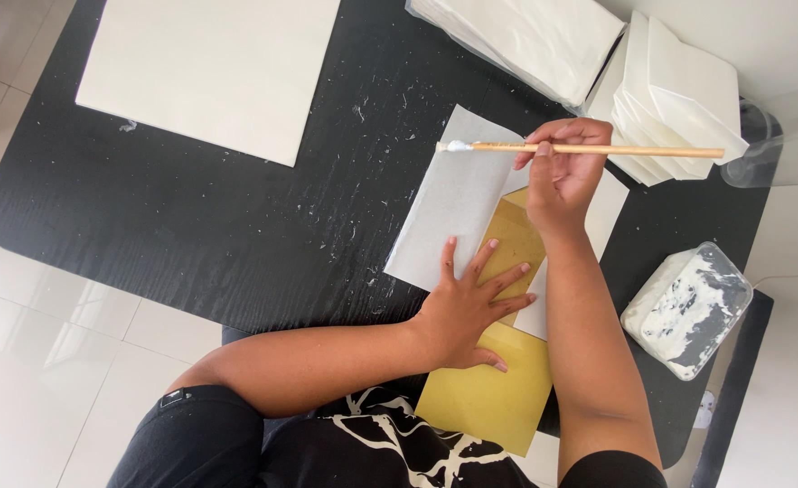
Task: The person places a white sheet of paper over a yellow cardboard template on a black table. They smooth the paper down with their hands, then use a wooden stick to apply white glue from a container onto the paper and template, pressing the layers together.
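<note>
My left hand (471, 303) lies flat with fingers spread, pressing on a yellow envelope (489, 398) and the edge of a white sheet (449, 208) that lies over it. My right hand (563, 167) grips a long wooden brush (616, 150) held level above the sheet, its white-coated tip (458, 145) pointing left over the sheet's upper edge. Both lie on a black table (218, 226).
A large cream sheet (209, 63) lies at the table's far left. Stacks of white folded paper (679, 90) and a bagged stack (525, 41) sit at the far right. A clear tub of white paste (688, 312) stands right. A clear container (779, 149) is beside it.
</note>
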